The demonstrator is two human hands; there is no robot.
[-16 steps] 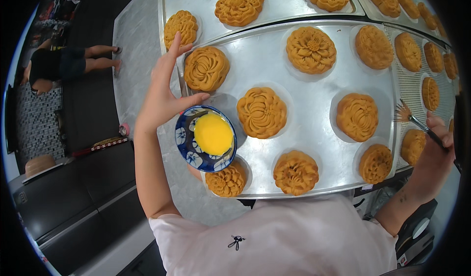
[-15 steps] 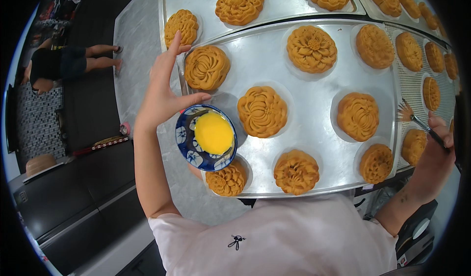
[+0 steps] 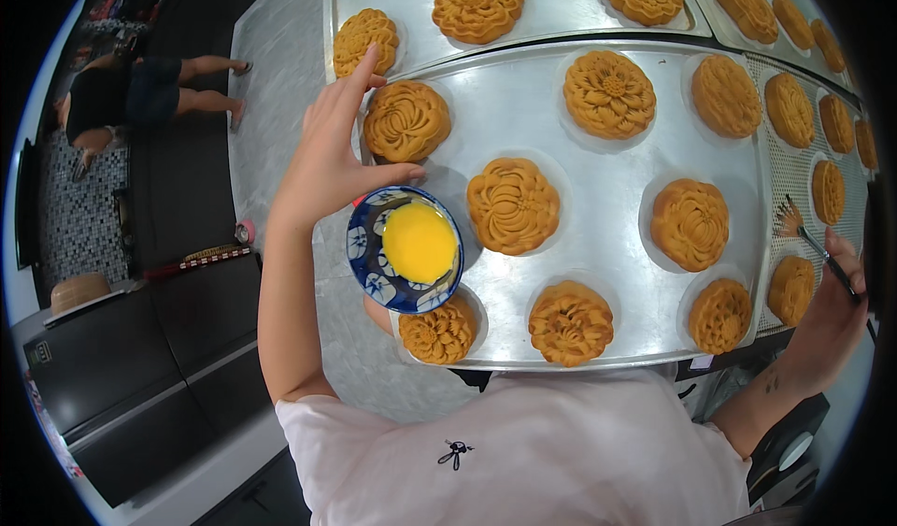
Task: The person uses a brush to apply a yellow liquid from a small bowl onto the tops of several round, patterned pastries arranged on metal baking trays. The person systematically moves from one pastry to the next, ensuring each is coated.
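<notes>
Metal tray — bare gaps between cakes, left rim probably under bowl

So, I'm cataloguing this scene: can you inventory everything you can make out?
Round, flower-moulded pastries: eight on the near tray, more on the others, golden brown
Thin round liners: several, whitish, under pastries
Flat metal trays: at least four, silver, centre to upper right
Round patterned bowl: one, blue and white, near tray's left edge
Liquid: one pool, yellow, in the bowl
Fan-shaped brush: one, brown bristles, dark handle, right
Brimmed hat: one, tan, far left
Panelled unit: one, black, lower left
Co-worker: one, dark clothes, upper left
Shirt: one, pale pink, bottom
Left hand: one, bare, spread beside the bowl
Right hand: one, bare, holding the brush
</notes>
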